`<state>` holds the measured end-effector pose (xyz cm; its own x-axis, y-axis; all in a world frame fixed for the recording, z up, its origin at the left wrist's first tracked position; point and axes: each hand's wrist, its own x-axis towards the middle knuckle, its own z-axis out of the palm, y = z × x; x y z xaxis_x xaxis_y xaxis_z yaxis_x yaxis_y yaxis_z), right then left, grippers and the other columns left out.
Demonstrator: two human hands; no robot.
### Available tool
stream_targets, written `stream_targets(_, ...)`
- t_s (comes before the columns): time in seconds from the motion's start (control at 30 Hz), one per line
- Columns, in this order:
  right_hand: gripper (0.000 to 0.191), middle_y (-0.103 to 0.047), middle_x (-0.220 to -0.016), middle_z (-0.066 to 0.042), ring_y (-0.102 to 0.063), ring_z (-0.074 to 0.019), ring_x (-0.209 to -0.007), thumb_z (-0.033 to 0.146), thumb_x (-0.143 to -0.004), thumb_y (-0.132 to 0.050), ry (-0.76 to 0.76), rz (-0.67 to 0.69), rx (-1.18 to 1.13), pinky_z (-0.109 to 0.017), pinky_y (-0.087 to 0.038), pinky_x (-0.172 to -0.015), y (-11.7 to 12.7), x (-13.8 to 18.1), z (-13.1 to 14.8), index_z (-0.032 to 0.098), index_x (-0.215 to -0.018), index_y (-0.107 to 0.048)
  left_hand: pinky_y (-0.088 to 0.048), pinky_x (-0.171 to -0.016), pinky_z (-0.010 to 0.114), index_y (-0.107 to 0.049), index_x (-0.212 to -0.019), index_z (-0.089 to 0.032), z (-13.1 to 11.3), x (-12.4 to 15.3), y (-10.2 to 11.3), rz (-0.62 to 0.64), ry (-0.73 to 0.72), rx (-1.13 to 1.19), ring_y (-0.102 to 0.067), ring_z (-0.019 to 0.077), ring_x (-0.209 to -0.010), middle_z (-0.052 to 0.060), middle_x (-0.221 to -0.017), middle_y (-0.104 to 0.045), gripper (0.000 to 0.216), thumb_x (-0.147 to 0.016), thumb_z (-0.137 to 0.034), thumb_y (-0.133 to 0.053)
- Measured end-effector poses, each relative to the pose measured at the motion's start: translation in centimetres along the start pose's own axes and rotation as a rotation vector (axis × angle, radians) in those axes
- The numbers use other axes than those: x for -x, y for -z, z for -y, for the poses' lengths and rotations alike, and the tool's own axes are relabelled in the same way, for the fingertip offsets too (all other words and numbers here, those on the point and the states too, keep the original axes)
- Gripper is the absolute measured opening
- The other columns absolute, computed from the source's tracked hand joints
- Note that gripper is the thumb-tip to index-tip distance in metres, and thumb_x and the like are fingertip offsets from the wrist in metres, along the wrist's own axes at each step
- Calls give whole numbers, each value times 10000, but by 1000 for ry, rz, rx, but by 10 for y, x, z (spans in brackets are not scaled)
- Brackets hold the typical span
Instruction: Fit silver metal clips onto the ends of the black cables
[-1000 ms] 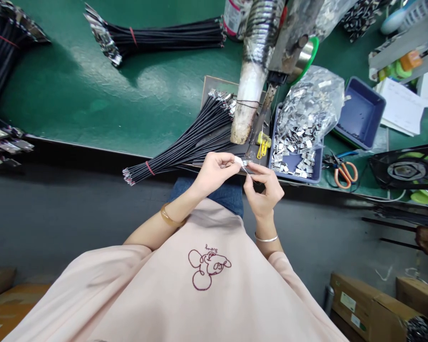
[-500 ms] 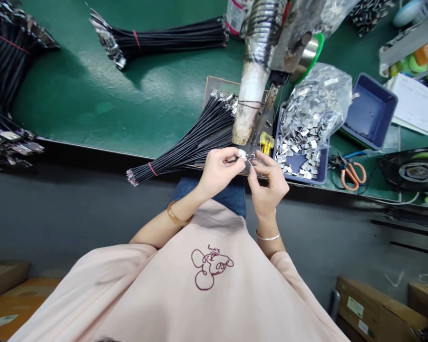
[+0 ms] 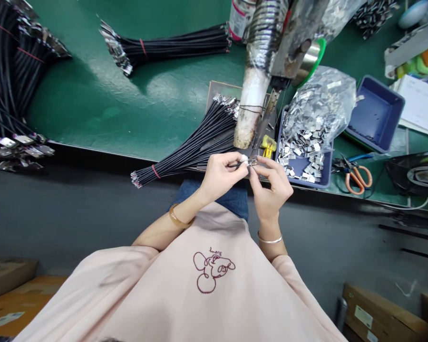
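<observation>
My left hand (image 3: 221, 176) is closed in a pinch on the end of a thin black cable, its fingertip wrapped in white tape. My right hand (image 3: 271, 185) is pinched too, holding a small metal shell (image 3: 252, 163) against that cable end. Both hands meet at the front edge of the green bench, just below a soldering tool (image 3: 262, 128). A bundle of black cables (image 3: 196, 145) tied with a red band fans out to the left of my hands. A blue tray of metal shells (image 3: 301, 164) sits right of them.
A clear bag of metal shells (image 3: 319, 109) rests over the tray. Another blue tray (image 3: 376, 114) and orange-handled scissors (image 3: 358, 175) lie further right. More cable bundles lie at the back (image 3: 171, 45) and far left (image 3: 10, 76). Cardboard boxes (image 3: 374, 316) stand on the floor.
The hands have stayed together at the bench edge, fingers shifting slightly on the cable end and shell. The view has drifted a little, moving the scene right and down.
</observation>
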<state>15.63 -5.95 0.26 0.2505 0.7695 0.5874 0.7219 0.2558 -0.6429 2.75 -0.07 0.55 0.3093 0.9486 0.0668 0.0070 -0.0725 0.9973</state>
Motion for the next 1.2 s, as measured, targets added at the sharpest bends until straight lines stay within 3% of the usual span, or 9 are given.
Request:
stream_targets(0.33,92,-769,-1013,-34,-742,-177,-930,145,-858,-659,46,32,-3,-311,-617,-759,9,8,-3,235,-872,-642,-286,-513,181,-656,-684,-111,4,3,3,94,56,-56,-372,66,-566,-26,-585,-473,145,-780,-197,-589)
stream_targets(0.47,42,-761,-1001,-38,-744,-158,-872,196,-888,-655,-50,17,-28,-268,-610,-703,8,6,-2,221,-876,-624,-319,-516,164,-676,-711,-109,1,7,2,91,24,-95,-414,65,-572,-25,-598,-515,150,-791,-201,-589)
stream_targets(0.57,61,-723,-837,10,-723,-119,-675,245,-922,-627,-206,17,-116,-217,-574,-581,8,3,-1,229,-902,-571,-346,-511,150,-701,-761,-112,0,12,1,86,-47,-158,-466,67,-582,-12,-639,-596,139,-797,-183,-587)
stream_targets(0.67,111,-569,-606,90,-572,-77,-435,302,-955,-580,-376,145,-255,-178,-437,-405,9,-1,-4,245,-891,-510,-376,-526,156,-720,-796,-108,1,15,2,92,-210,-211,-510,70,-597,21,-717,-673,136,-775,-141,-590)
stream_targets(0.73,134,-523,-595,96,-532,-69,-433,316,-959,-571,-404,216,-325,-176,-432,-417,10,-2,-6,246,-873,-495,-357,-512,164,-716,-785,-103,1,15,5,131,-225,-180,-472,59,-549,10,-668,-643,140,-744,-110,-582)
stream_targets(0.9,64,-618,-835,21,-646,-102,-729,272,-951,-581,-209,225,-218,-222,-560,-655,12,1,-10,228,-917,-548,-344,-501,183,-670,-733,-97,-1,13,17,312,114,107,-439,58,-488,-22,-536,-535,101,-759,-156,-593)
stream_targets(1.0,44,-663,-869,-2,-664,-125,-818,185,-938,-589,42,170,-49,-248,-564,-724,14,2,-10,222,-915,-581,-295,-484,189,-657,-695,-94,-4,11,17,311,181,182,-382,47,-475,-37,-500,-476,183,-805,-238,-635)
stream_targets(1.07,58,-691,-869,-9,-687,-134,-823,163,-932,-593,134,154,22,-260,-570,-739,16,2,-10,220,-922,-602,-228,-472,196,-665,-685,-93,-5,11,14,285,178,193,-307,36,-476,-59,-494,-399,208,-808,-261,-657)
stream_targets(1.2,64,-716,-801,19,-697,-109,-635,208,-939,-608,19,67,40,-226,-563,-596,18,7,-9,231,-967,-661,-184,-474,206,-691,-716,-95,-3,9,10,238,184,224,-265,33,-478,-69,-499,-367,183,-788,-264,-681)
